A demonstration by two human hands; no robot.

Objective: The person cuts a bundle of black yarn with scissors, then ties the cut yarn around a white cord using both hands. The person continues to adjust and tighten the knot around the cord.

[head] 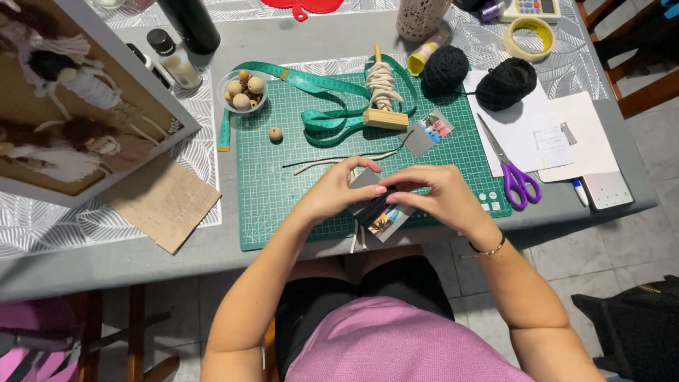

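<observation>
Both hands work over the near edge of the green cutting mat (283, 205), close to the desk (212, 244) front edge. The left hand (338, 189) pinches a small grey card (385, 219) wrapped with black yarn (371, 209); the right hand (438, 194) closes its fingers on the same card from the other side. The card is held just above the mat, tilted, its lower corner showing a coloured print.

Open mat lies left of the hands, bare but for a loose wooden bead (275, 134). To the right, purple-handled scissors (515, 173) lie near, on white paper (544, 134). Beyond the hands lie thin cords (339, 161), a second card (428, 132), a teal measuring tape (318, 92) and a wooden block wound with cream cord (383, 95). A glass bowl of beads (244, 90) sits at the mat's far-left corner.

How many turns of yarn are on the card is hidden by the fingers. A framed doll panel (71, 99) is cut off at left.

Both forearms converge from below, wrists bent inward; the right wrist carries a thin bracelet (488, 249).
</observation>
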